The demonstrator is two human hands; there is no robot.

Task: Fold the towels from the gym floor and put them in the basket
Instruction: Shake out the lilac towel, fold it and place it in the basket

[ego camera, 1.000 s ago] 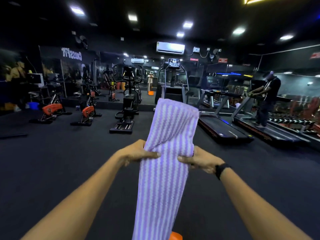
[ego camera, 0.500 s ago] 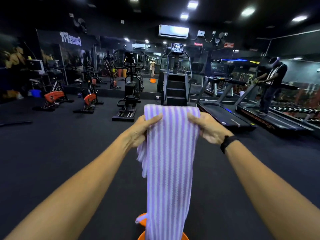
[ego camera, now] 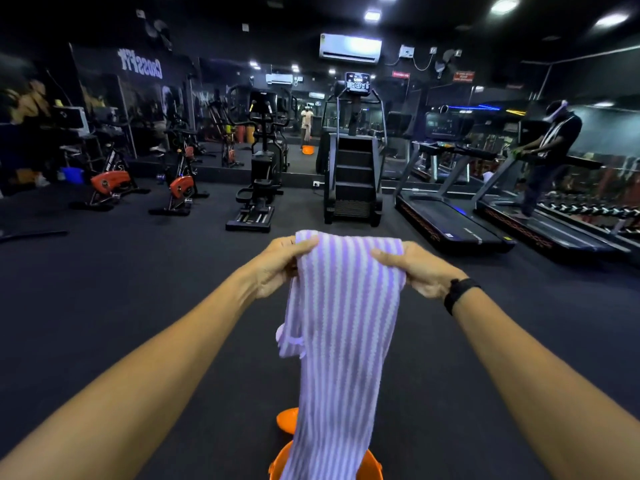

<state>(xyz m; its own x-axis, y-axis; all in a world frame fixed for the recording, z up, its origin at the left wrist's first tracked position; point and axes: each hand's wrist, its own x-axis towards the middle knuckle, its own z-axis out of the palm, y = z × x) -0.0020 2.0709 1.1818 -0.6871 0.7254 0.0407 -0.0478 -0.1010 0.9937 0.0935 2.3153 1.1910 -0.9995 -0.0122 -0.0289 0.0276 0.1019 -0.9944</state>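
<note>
A purple-and-white striped towel hangs lengthwise in front of me, folded into a long narrow strip. My left hand grips its top left corner and my right hand grips its top right corner, both at arm's length. The towel's lower end drops over an orange basket on the floor at the bottom of the view. Most of the basket is hidden behind the towel; an orange handle or rim part shows to the left.
Dark rubber gym floor spreads all round. Ahead stand a stair climber, an elliptical, two orange exercise bikes and treadmills. A person stands on the far right treadmill. Mirrors line the back wall.
The towel's upper part, which stood above my hands, has been folded down. My hands now hold its top edge, slightly lower, and more of the orange basket shows beneath.
</note>
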